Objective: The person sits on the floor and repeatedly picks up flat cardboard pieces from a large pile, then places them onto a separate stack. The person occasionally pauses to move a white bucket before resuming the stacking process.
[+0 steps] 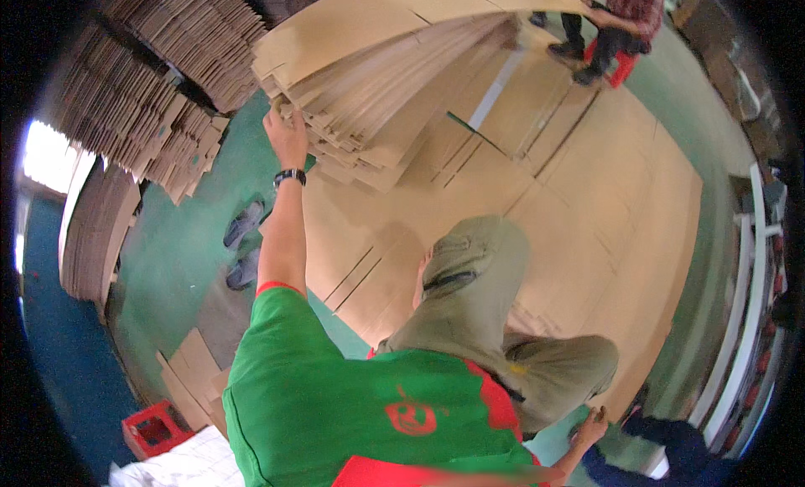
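Note:
My left hand [288,137] reaches forward to the near left corner of a fanned stack of flat cardboard sheets [377,84], its fingers closed on the edges. The upper sheets bow upward and spread apart. Beneath them lies a wide brown cardboard sheet [604,210] with cut slots, and my bent legs rest over it. Low at the right, my right hand [591,428] is beside my knee, past the sheet's edge. Its fingers are curled; whether something small is in them cannot be made out.
A person in a checked shirt [641,9] sits on a red stool [623,67] at the stack's far end, one hand at the cardboard. Bundled cardboard [126,101] stands at left. Slippers [243,225] lie on the green floor. A red crate [155,428] is lower left, white rails [738,319] right.

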### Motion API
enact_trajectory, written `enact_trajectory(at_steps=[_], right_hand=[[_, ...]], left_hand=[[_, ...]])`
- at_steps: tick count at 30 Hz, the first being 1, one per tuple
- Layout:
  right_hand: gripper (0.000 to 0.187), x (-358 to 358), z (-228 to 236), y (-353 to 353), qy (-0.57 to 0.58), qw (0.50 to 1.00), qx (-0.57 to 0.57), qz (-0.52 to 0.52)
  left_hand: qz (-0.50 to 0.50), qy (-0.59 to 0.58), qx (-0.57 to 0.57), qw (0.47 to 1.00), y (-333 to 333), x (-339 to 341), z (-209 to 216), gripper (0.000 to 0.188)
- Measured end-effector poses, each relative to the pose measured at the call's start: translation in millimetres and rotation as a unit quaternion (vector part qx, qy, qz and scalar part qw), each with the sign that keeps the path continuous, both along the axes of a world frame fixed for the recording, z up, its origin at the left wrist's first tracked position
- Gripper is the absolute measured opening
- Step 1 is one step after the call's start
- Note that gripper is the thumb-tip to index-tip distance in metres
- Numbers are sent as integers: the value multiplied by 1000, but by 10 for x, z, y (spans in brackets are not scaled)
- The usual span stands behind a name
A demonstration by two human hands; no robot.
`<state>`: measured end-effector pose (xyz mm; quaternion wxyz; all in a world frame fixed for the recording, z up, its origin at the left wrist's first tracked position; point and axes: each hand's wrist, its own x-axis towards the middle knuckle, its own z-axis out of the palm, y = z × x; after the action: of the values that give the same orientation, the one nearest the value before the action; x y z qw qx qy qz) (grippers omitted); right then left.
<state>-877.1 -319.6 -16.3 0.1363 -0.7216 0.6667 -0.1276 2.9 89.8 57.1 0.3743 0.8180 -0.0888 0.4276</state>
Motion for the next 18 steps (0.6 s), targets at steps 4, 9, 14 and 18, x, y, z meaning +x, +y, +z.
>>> enact_trajectory(at_steps=[4,9,14,18], right_hand=[[42,657,426,-244,-161,986,-36,34],[38,1164,620,-2,-239,971,-14,6],[35,1252,589,255,-176,982,-55,33],[33,1213,562,355,-182,980,-72,34]], left_hand=[[9,77,-28,997,-19,578,212,40],[-84,355,-124,923,-435,1006,163,61],[-220,430,-625,614,-778,1352,-48,55],[-285,375,-681,561,-767,1738,-159,38]])
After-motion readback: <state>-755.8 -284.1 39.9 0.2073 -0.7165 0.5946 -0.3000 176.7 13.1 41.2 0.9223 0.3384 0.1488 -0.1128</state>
